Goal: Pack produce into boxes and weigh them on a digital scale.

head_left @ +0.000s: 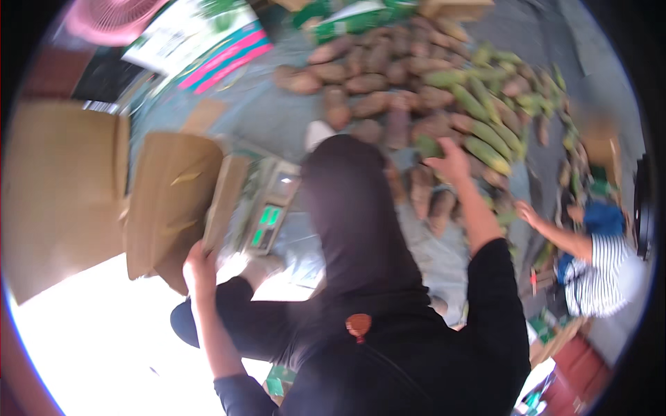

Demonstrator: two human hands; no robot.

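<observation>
At the left, my left hand [200,270] grips the near edge of an upright brown cardboard box [166,201]. The box stands beside a scale [267,215] with a lit green display. My right hand [452,161] reaches over a heap of oblong, cucumber-shaped produce, its thumb and fingers apart around the end of a green piece [428,145]; blur hides whether they touch it. Reddish-brown pieces [368,83] fill the left and middle of the heap. Green and yellowish ones [489,135] lie at its right.
Another person in a striped shirt [600,270] stretches a hand [527,211] toward the heap's right side. A large cardboard sheet [62,194] stands far left. A pink fan [114,19] and a printed white box [191,38] are at the back. My bent leg [347,194] lies between scale and heap.
</observation>
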